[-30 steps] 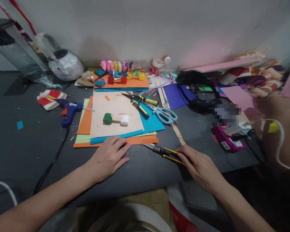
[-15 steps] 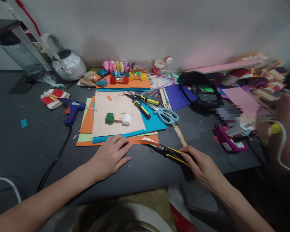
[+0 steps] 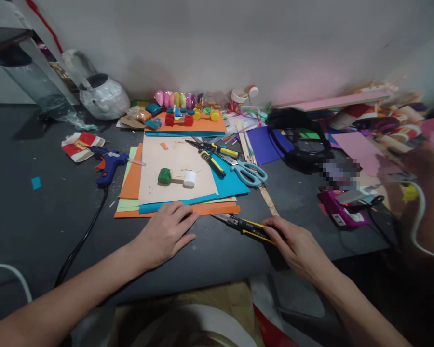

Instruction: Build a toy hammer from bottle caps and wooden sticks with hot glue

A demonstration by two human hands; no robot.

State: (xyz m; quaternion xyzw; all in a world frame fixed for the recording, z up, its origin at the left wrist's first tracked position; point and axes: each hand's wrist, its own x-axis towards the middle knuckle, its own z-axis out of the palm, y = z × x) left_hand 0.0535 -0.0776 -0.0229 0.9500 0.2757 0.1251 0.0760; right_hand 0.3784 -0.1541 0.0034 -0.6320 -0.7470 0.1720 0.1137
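My left hand lies palm down, fingers stretched out, across the near edge of the coloured sheets. Under its fingertips runs an orange paper strip along the front of the stack. In my right hand is a yellow-and-black utility knife, its blade pointing left, just below that orange strip. A cream sheet tops the stack and carries a green-and-white roller piece joined by sticks. Pliers and light-blue-handled scissors rest over the blue sheet to the right.
A blue glue gun with a black cord lies left of the sheets. Behind stand a silver jug and small wheeled models. To the right are a black headband, a purple device and another person's blurred arm.
The orange strip, earlier bent up over the knife blade, now lies flat. My right hand and the knife have shifted slightly left. My left hand stays put.
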